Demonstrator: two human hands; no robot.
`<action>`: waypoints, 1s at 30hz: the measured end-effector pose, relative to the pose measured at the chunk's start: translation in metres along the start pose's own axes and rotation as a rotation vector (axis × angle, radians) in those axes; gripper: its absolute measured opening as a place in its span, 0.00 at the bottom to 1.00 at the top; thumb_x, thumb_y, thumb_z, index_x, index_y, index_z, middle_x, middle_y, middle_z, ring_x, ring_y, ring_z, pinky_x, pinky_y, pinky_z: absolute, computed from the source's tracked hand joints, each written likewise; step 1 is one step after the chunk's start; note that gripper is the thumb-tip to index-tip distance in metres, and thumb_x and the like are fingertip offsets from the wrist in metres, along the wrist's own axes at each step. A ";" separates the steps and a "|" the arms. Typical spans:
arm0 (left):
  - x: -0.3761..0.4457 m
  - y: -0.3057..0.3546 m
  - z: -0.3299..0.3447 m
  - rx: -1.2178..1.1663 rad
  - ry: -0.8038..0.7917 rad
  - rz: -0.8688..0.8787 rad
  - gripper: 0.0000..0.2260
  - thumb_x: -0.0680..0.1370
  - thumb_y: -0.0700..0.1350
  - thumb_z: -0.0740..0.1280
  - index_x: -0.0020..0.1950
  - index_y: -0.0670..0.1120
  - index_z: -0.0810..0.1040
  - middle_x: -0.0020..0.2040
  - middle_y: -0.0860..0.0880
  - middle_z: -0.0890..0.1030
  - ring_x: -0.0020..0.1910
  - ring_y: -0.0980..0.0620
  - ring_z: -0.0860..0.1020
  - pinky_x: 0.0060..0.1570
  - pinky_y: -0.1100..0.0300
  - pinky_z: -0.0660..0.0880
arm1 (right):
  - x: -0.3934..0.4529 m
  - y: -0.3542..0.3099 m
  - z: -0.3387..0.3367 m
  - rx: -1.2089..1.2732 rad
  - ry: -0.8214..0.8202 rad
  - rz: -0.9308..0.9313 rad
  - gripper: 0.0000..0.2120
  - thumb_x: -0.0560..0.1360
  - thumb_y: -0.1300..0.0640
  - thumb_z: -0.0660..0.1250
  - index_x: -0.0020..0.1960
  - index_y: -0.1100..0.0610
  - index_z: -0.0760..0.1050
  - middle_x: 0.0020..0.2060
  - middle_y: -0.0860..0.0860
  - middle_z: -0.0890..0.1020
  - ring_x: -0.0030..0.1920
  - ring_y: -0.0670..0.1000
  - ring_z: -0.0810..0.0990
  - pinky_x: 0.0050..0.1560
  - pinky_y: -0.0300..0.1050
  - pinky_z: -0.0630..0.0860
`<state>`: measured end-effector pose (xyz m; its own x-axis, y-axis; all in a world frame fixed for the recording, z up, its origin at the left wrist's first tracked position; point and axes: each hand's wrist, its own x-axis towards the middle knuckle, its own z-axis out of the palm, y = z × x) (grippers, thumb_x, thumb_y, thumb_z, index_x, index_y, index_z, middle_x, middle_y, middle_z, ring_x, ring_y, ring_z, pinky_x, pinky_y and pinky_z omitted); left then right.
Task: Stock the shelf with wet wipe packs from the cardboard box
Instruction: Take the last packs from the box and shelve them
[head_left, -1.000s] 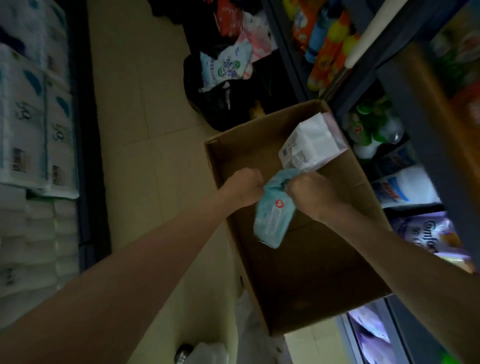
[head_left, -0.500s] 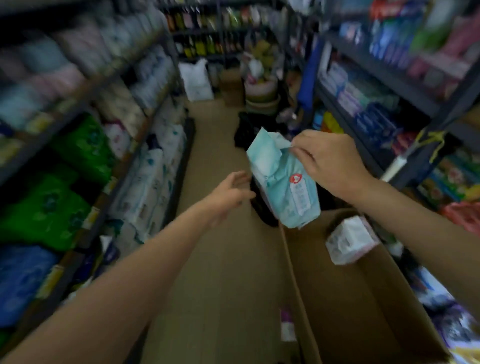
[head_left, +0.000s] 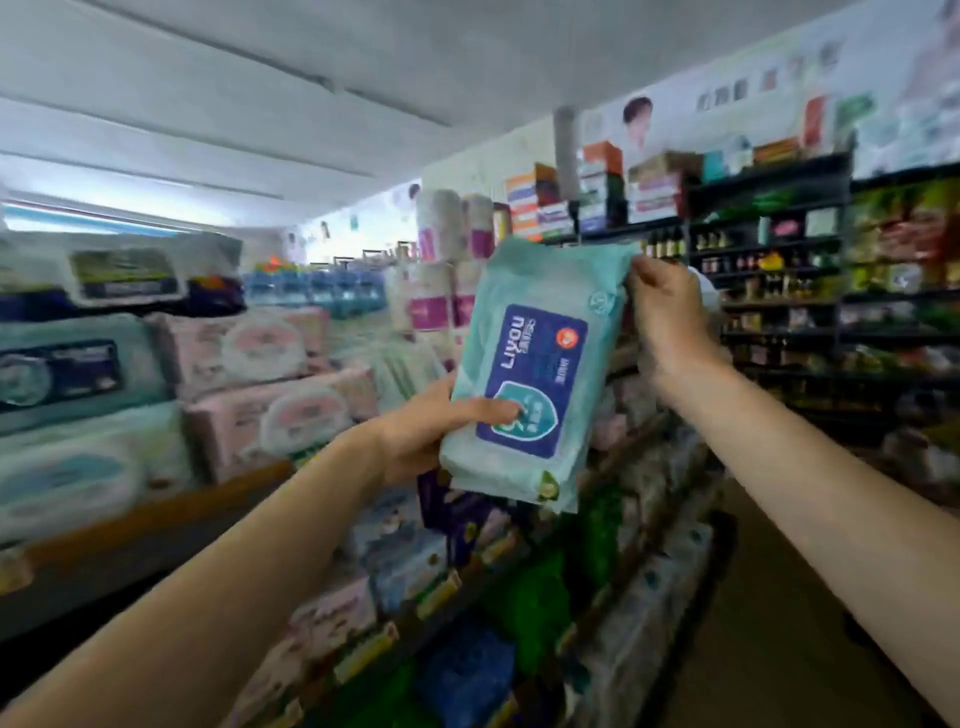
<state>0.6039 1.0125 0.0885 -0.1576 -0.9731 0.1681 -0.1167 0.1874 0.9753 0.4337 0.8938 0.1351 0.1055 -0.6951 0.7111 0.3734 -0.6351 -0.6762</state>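
Pale teal plastic covers the one soft rectangular wet wipe pack (head_left: 530, 374) in the hands, with a dark blue label on its face reading LIYOU. It is held upright in the air, in front of the left-hand shelving and level with its upper tiers, touching no shelf.

Two bare hands hold it. The left hand (head_left: 421, 431) grips the pack's lower left edge, thumb pressed across the blue label and fingers hidden behind the pack. The right hand (head_left: 670, 322) pinches the pack's upper right corner between thumb and curled fingers.

On the upper shelf (head_left: 156, 514) at the left, with its orange-brown front edge, lie stacked wipe packs: at least two pink soft packs with white oval lids (head_left: 270, 379) and at least two pale blue-green packs (head_left: 67, 374) nearer the left edge; blur prevents a sure count. Lower tiers carry green, blue and purple packages, too smeared to count.

Farther down the aisle stand tall white-and-magenta paper rolls (head_left: 441, 270) and a row of blue bottles (head_left: 311, 288). Dark metal shelving (head_left: 769, 312) at the right holds bottles and cartons, with coloured boxes stacked along its top. A white ceiling (head_left: 311, 104) runs overhead, and a brown floor (head_left: 769, 623) shows at the lower right.
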 end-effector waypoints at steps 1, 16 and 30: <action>-0.010 0.012 -0.013 0.029 0.091 0.037 0.33 0.55 0.44 0.81 0.57 0.45 0.76 0.48 0.47 0.85 0.44 0.50 0.84 0.42 0.58 0.80 | 0.009 -0.002 0.021 0.099 -0.041 0.065 0.14 0.78 0.66 0.59 0.37 0.55 0.76 0.23 0.42 0.80 0.25 0.37 0.75 0.26 0.30 0.71; -0.090 0.113 -0.143 0.477 1.198 0.436 0.38 0.64 0.44 0.77 0.69 0.50 0.61 0.48 0.55 0.75 0.47 0.53 0.79 0.48 0.54 0.79 | 0.018 0.004 0.236 -0.060 -0.949 -0.035 0.31 0.72 0.53 0.70 0.71 0.52 0.60 0.62 0.47 0.72 0.59 0.48 0.75 0.60 0.46 0.73; -0.127 0.108 -0.209 0.273 1.177 0.464 0.37 0.60 0.44 0.75 0.68 0.50 0.66 0.57 0.44 0.80 0.48 0.47 0.83 0.38 0.55 0.81 | 0.031 0.037 0.317 0.182 -1.052 -0.223 0.35 0.68 0.56 0.74 0.70 0.48 0.62 0.60 0.39 0.70 0.51 0.34 0.73 0.42 0.28 0.72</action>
<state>0.8160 1.1285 0.2024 0.6993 -0.3159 0.6412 -0.5012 0.4230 0.7549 0.7428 0.9556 0.1932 0.7218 0.1207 0.6815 0.6037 -0.5914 -0.5346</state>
